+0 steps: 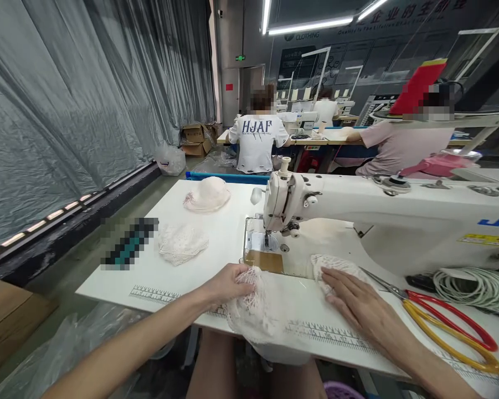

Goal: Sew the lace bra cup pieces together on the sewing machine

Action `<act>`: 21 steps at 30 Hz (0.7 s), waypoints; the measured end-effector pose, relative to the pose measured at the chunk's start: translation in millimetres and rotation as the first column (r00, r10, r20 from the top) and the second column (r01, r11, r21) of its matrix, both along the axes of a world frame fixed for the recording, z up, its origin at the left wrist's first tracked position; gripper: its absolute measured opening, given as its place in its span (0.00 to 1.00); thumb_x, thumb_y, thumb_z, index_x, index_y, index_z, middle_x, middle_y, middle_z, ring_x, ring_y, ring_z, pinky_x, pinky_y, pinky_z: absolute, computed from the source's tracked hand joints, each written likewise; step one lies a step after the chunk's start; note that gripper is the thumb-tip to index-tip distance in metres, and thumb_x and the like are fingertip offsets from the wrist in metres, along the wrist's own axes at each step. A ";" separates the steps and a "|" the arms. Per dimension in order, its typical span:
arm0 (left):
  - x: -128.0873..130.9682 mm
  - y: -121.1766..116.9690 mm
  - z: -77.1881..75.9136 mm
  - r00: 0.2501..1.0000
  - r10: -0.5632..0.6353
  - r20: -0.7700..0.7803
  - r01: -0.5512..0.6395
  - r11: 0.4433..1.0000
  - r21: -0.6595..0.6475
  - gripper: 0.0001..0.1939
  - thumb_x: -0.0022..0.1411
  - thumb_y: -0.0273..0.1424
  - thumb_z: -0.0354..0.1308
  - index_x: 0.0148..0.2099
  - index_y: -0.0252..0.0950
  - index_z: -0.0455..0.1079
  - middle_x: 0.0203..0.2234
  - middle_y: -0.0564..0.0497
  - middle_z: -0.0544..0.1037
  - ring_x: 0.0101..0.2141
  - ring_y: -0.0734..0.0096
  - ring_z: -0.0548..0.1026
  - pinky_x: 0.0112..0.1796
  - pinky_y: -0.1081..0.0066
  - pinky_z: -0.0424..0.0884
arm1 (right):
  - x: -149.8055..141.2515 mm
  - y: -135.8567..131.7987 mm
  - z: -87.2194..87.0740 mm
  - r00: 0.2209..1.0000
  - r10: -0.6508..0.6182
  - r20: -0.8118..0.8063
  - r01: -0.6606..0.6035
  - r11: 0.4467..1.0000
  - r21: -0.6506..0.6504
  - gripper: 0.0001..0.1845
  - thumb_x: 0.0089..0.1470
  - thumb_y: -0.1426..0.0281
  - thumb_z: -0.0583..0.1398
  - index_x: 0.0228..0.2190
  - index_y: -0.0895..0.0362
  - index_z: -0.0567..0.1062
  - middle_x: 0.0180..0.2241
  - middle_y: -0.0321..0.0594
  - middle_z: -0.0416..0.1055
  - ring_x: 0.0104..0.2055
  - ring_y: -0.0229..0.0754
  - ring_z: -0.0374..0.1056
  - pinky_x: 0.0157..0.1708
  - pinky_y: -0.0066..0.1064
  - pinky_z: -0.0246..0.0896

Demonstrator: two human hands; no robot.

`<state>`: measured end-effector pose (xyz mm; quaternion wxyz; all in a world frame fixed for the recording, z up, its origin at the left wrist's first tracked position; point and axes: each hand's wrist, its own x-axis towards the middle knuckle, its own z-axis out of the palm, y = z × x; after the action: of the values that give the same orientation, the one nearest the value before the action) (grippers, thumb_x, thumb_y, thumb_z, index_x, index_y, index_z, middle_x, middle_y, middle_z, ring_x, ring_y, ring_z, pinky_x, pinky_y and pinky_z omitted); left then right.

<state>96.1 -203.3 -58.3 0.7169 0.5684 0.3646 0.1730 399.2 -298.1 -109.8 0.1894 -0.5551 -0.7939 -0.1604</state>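
Observation:
My left hand (232, 285) pinches the edge of a white lace fabric piece (255, 318), which drapes over the table's front edge. On the right, my right hand (353, 296) lies with fingers stretched out on a second white lace piece (326, 266). Just beyond both hands stands a white sewing machine (315, 199), its presser foot (267, 239) above the metal needle plate (255, 242). Farther left on the table lie a crumpled lace piece (183, 244) and a pale, cup-shaped fabric piece (207, 194).
Scissors with red and yellow handles (448, 327) lie right of my right hand, near a coil of pale green cord (476, 288). A printed ruler (332, 334) runs along the table's front edge. People (257, 138) sit at machines ahead. Cardboard boxes (197, 138) stand by the curtain.

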 end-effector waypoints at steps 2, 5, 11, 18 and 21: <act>-0.3 -2.4 5.3 0.998 -0.053 -0.020 0.053 0.999 0.005 0.31 0.45 0.40 0.68 0.50 0.30 0.69 0.41 0.42 0.75 0.42 0.61 0.72 0.44 0.65 0.68 | -11.3 -2.8 9.8 0.996 -0.048 -0.070 0.047 0.999 -0.023 0.25 0.61 0.55 0.48 0.49 0.59 0.69 0.48 0.52 0.70 0.50 0.55 0.66 0.46 0.48 0.62; -0.5 -9.1 14.0 0.981 -0.193 -0.025 0.194 0.980 0.050 0.26 0.50 0.39 0.65 0.50 0.31 0.70 0.40 0.44 0.75 0.39 0.66 0.72 0.41 0.69 0.67 | -52.5 -3.9 36.5 0.939 0.082 -0.335 -0.180 0.945 -0.273 0.33 0.57 0.52 0.53 0.58 0.57 0.59 0.56 0.52 0.61 0.56 0.52 0.59 0.51 0.43 0.60; -19.9 -30.7 29.8 0.941 -0.335 -0.039 0.337 0.940 0.050 0.17 0.55 0.38 0.61 0.43 0.31 0.73 0.31 0.50 0.74 0.31 0.73 0.69 0.34 0.75 0.65 | -106.0 5.1 65.8 0.617 -0.064 -0.784 -0.608 0.594 -0.527 0.21 0.53 0.53 0.58 0.37 0.58 0.72 0.36 0.41 0.70 0.39 0.43 0.66 0.38 0.30 0.61; -31.5 -70.0 9.4 0.977 -0.212 -0.031 0.206 0.968 -0.140 0.18 0.46 0.38 0.67 0.35 0.30 0.71 0.23 0.54 0.70 0.25 0.76 0.66 0.28 0.76 0.62 | -110.7 -16.8 59.8 0.531 -0.246 -0.811 -0.698 0.416 -0.583 0.18 0.55 0.57 0.58 0.27 0.60 0.69 0.22 0.32 0.58 0.25 0.33 0.52 0.24 0.25 0.46; -22.3 -83.9 -1.6 0.994 -0.101 -0.049 0.094 0.987 -0.130 0.17 0.48 0.40 0.64 0.30 0.29 0.69 0.20 0.55 0.67 0.23 0.79 0.63 0.26 0.78 0.59 | -112.0 -27.7 56.8 0.598 -0.217 -0.772 -0.635 0.460 -0.621 0.17 0.57 0.57 0.56 0.28 0.60 0.69 0.22 0.32 0.57 0.25 0.33 0.51 0.24 0.25 0.45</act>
<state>73.7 -287.1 -60.0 0.7489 0.5433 0.3665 0.0980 287.3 -325.8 -53.1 0.2230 -0.4622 -0.6660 0.5413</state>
